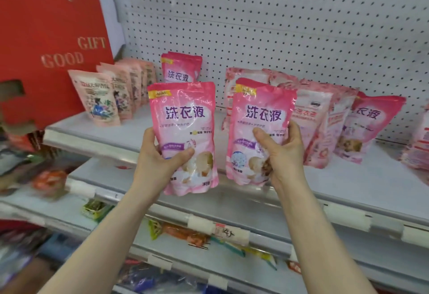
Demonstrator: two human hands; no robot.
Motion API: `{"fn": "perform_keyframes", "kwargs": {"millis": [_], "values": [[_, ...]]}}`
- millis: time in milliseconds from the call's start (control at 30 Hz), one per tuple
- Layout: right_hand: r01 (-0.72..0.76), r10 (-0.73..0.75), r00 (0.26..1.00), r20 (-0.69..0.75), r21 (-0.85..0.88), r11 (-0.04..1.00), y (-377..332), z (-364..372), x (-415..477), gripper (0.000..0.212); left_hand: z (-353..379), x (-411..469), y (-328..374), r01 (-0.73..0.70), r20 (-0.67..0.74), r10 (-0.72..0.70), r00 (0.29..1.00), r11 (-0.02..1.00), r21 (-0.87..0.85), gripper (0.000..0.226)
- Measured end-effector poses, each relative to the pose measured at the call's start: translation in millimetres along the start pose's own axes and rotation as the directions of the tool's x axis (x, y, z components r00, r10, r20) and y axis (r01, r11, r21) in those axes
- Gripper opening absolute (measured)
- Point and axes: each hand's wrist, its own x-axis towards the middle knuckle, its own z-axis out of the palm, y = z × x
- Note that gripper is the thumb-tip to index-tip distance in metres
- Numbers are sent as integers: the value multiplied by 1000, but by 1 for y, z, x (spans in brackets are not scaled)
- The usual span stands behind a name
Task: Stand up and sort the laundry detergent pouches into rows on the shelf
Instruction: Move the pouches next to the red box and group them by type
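Observation:
My left hand (pixel 157 159) grips a pink detergent pouch (pixel 185 117) upright in front of the white shelf (pixel 130 135). My right hand (pixel 282 154) grips a second pink pouch (pixel 262 117) of the same kind beside it. Both pouches hang in the air, off the shelf. Behind them, two like pouches (pixel 180 68) stand against the pegboard. A pale row of other pouches (pixel 97 98) stands at the left. A leaning pink bunch (pixel 322 117) and one more matching pouch (pixel 369 121) are at the right.
A red gift box (pixel 46 38) stands at the shelf's left end. The white pegboard (pixel 278 15) forms the back wall. Lower shelves (pixel 209 231) with price tags hold mixed packets. More pink packs (pixel 420 145) lie at the far right edge.

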Motion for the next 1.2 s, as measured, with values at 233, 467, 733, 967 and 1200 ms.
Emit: {"fn": "perform_keyframes", "kwargs": {"millis": [233,467,733,967,1200], "values": [[-33,33,999,20,-9,999,10,67,29,50,-54,41,-15,-3,-103,-1,995,999,-37,60],[-72,70,995,76,26,997,31,154,96,46,-95,103,-26,-18,-146,20,989,1000,15,62],[-204,198,977,83,62,977,79,244,151,40,-114,152,-30,-51,-155,50,987,999,-2,66],[-195,195,980,27,10,981,106,268,159,24,-125,174,-40,-31,-87,33,996,999,26,76],[-99,98,995,-21,-49,994,96,269,169,16,-127,187,-49,-6,4,6,1000,1000,30,64]]}}
